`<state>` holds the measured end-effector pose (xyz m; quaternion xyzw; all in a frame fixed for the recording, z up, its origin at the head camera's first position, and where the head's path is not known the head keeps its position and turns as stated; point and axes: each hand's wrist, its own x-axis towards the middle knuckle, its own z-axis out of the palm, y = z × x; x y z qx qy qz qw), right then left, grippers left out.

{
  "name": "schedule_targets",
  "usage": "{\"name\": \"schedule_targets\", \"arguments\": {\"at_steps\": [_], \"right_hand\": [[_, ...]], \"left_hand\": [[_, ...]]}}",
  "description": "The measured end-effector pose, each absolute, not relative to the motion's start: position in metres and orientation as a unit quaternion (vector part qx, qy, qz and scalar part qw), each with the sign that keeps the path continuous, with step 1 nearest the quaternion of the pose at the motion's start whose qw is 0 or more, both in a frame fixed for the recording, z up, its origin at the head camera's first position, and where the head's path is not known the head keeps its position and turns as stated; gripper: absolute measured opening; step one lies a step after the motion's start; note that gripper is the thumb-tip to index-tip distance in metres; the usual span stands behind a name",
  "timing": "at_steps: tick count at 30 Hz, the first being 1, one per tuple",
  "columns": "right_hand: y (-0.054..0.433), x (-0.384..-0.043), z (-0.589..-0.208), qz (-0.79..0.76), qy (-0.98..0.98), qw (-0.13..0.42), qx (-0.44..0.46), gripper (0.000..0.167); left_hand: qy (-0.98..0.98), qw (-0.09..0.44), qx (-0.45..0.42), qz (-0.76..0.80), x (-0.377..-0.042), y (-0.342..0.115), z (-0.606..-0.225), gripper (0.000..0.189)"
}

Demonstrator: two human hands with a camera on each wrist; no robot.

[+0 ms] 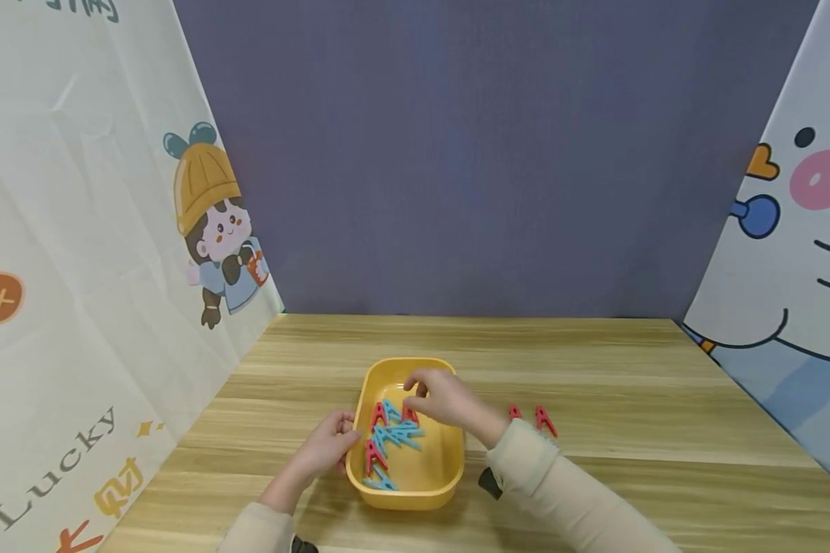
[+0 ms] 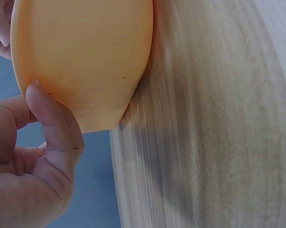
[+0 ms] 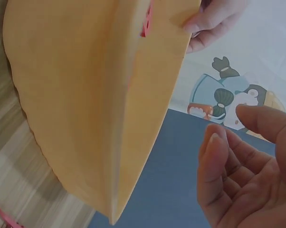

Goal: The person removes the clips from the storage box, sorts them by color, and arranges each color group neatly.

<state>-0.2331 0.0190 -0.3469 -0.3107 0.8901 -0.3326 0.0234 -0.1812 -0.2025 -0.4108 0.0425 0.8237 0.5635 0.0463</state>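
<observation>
A yellow plastic basin (image 1: 408, 501) stands on the wooden table with several red and blue clothespins in it. Most of the blue clothespins (image 1: 400, 434) lie heaped toward its left side, among red ones (image 1: 373, 457). My left hand (image 1: 332, 442) pinches the basin's left rim between thumb and fingers; the left wrist view shows this hand (image 2: 43, 147) at the wall. Over the basin's right part is my right hand (image 1: 443, 395), its fingers loosely bent. In the right wrist view, this hand's (image 3: 247, 175) thumb and fingers are apart, with nothing between them.
Two red clothespins (image 1: 543, 421) lie on the table (image 1: 629, 430) right of the basin, one partly hidden by the right sleeve. A dark blue panel (image 1: 484, 169) rises behind the table. Printed white sheets (image 1: 97, 230) flank it on both sides.
</observation>
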Motion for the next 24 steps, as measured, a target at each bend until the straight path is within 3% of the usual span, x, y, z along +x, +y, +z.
{"name": "schedule_targets", "arguments": {"at_steps": [24], "right_hand": [[-0.003,-0.222,-0.37,-0.319,0.886,0.039,-0.334,0.015]], "left_hand": [[0.819,0.045,0.048,0.57,-0.18,-0.202,-0.41,0.03]]}}
